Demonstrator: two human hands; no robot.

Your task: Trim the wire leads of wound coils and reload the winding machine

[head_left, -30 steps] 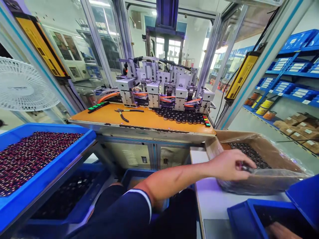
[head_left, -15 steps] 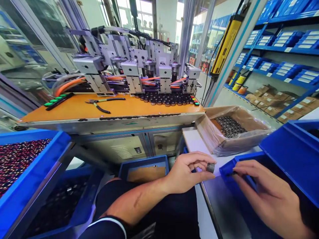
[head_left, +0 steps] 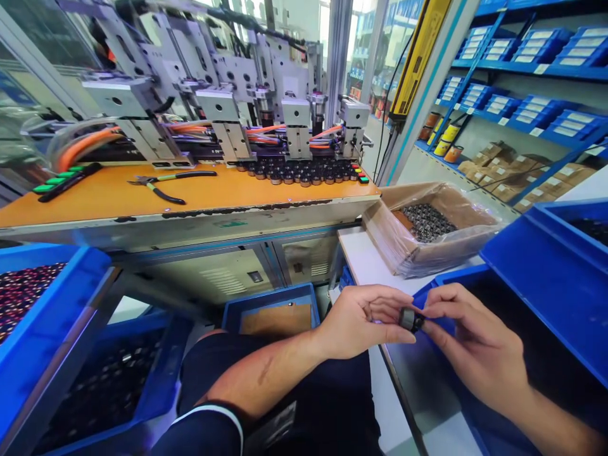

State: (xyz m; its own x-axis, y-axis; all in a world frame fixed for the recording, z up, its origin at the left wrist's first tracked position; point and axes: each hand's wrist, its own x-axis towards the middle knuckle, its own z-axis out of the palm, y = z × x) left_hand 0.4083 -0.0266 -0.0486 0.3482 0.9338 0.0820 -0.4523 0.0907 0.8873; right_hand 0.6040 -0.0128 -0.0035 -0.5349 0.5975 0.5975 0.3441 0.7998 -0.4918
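Observation:
A small dark cylindrical part [head_left: 407,318] with a grey ridged side is held between the thumb and fingers of my left hand [head_left: 363,322], over the narrow white side table. My right hand [head_left: 472,345] pinches a small black piece [head_left: 418,322] against the right face of that cylinder. The piece's shape is mostly hidden by my fingertips. Below my right hand lies a blue bin [head_left: 456,278]. Behind both hands, a plastic-lined cardboard box [head_left: 394,244] holds many dark metal parts.
An orange bench [head_left: 237,195] bears pliers [head_left: 164,190], rows of black cylindrical parts [head_left: 304,174] and a machine with metal blocks [head_left: 218,104]. Blue bins of small parts [head_left: 90,272] stand at left. Another blue bin [head_left: 536,266] slants at right.
My right hand has moved left and brought its black piece against the cylinder in my left hand. The camera view has shifted, and the bench appears closer and further left.

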